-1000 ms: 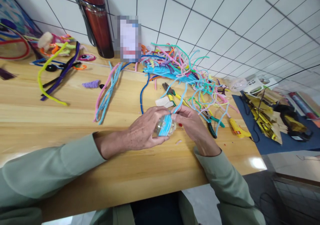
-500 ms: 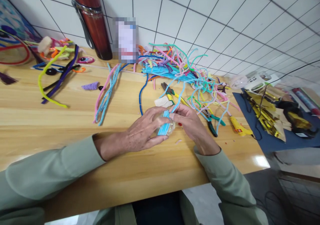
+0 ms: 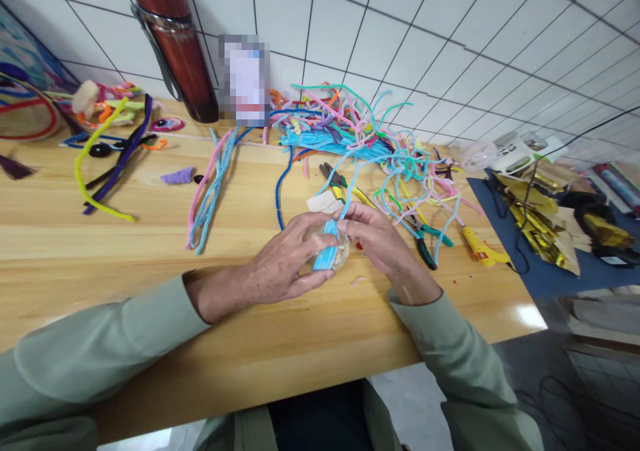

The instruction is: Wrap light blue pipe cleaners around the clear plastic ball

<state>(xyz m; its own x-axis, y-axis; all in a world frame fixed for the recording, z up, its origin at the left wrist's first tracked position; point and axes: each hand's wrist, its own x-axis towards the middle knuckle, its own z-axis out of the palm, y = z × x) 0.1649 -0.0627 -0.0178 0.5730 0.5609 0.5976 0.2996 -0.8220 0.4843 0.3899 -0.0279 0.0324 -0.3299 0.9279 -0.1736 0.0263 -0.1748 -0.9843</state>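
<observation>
Near the table's front, my left hand (image 3: 283, 264) is closed around a small pale, see-through round piece (image 3: 343, 254). Rows of light blue pipe cleaner (image 3: 326, 257) lie side by side around its middle. My right hand (image 3: 377, 237) pinches a light blue pipe cleaner (image 3: 351, 187) where it meets the wrapped rows. The strand's free length rises toward the pile behind. My fingers hide part of the round piece. Just beyond my hands are a white scrap (image 3: 324, 202) and yellow-handled pliers (image 3: 337, 177).
A tangled pipe cleaner pile (image 3: 345, 137) lies along the wall. Green-handled pliers (image 3: 425, 244) and a yellow glue gun (image 3: 483, 247) are to the right. At left are a red thermos (image 3: 175, 51), a pink-and-blue pipe cleaner bundle (image 3: 215, 187) and a purple coil (image 3: 179, 175).
The camera view has shifted slightly. My right fingers have moved down the light blue strand, close against the wrapped rows. My left hand keeps its grip.
</observation>
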